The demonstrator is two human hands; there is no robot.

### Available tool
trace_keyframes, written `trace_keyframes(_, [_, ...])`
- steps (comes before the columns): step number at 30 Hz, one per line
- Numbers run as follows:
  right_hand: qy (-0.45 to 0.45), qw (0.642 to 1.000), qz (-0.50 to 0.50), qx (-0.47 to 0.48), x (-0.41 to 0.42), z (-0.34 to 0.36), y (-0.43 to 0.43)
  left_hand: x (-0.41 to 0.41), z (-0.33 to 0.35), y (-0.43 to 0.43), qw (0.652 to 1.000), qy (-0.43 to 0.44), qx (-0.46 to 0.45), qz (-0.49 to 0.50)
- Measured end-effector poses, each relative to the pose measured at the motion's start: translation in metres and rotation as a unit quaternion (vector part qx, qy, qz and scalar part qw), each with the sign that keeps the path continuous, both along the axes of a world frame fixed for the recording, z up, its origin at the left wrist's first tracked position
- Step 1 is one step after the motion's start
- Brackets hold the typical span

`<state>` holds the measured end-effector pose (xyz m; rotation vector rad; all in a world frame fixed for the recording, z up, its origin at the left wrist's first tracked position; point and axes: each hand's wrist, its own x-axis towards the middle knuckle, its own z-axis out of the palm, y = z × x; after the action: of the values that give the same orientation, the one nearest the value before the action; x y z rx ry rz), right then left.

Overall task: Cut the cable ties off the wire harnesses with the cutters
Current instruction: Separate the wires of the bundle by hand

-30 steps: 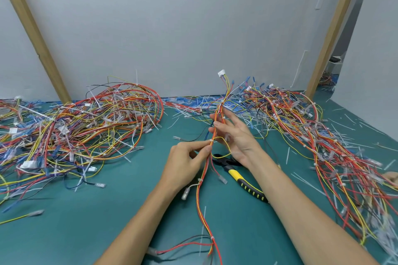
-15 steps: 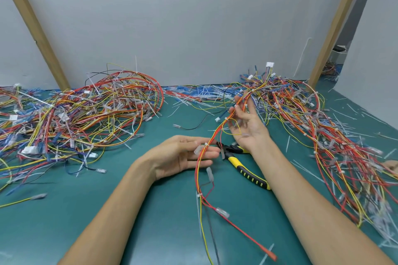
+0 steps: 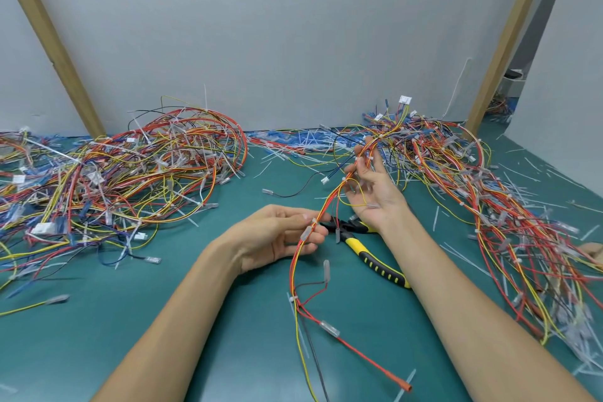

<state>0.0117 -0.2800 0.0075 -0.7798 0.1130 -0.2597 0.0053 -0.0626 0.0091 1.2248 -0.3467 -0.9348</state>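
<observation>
Across the centre of the frame, a long bundle of red, orange and yellow wires point(image 3: 329, 206) runs diagonally from lower centre up to the right pile, draped over both upturned, half-open hands. The right hand point(image 3: 372, 192) cradles its upper stretch; the left hand point(image 3: 277, 238) pinches lightly beside a small white cable tie point(image 3: 314, 221). The yellow-and-black-handled cutters point(image 3: 368, 253) lie untouched on the green mat point(image 3: 98, 330), handles pointing lower right, under the right wrist, so that hand looks nearer.

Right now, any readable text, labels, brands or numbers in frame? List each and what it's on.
None readable.
Cutters: yellow and black handle, no brand or marking to be made out.
White connector at the top of the right pile: no print legible, too small.
White connector in the left pile: blurred, nothing readable.
Wall and table: no signs or labels.
</observation>
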Motion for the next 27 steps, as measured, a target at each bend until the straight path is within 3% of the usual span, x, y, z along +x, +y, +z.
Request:
trace_keyframes(5, [0.006, 1.000, 0.017, 0.008, -0.003, 0.006, 0.004, 0.000, -0.001, -0.002, 0.999, -0.004, -0.025, 0.030])
trace_keyframes(11, [-0.013, 0.995, 0.084, -0.045, -0.007, 0.012, 0.011, 0.003, -0.005, -0.005, 0.987, -0.074, -0.031, 0.137])
trace_keyframes(18, [0.008, 0.981, 0.073, -0.178, -0.009, 0.010, 0.018, 0.008, -0.008, -0.003, 0.918, -0.283, 0.020, 0.277])
trace_keyframes(23, [-0.001, 0.972, 0.074, -0.224, -0.007, 0.007, 0.022, 0.003, -0.013, -0.012, 0.878, -0.392, 0.075, 0.265])
trace_keyframes(27, [0.009, 0.978, 0.058, -0.203, -0.006, 0.006, 0.020, -0.003, -0.011, -0.016, 0.895, -0.375, 0.094, 0.222])
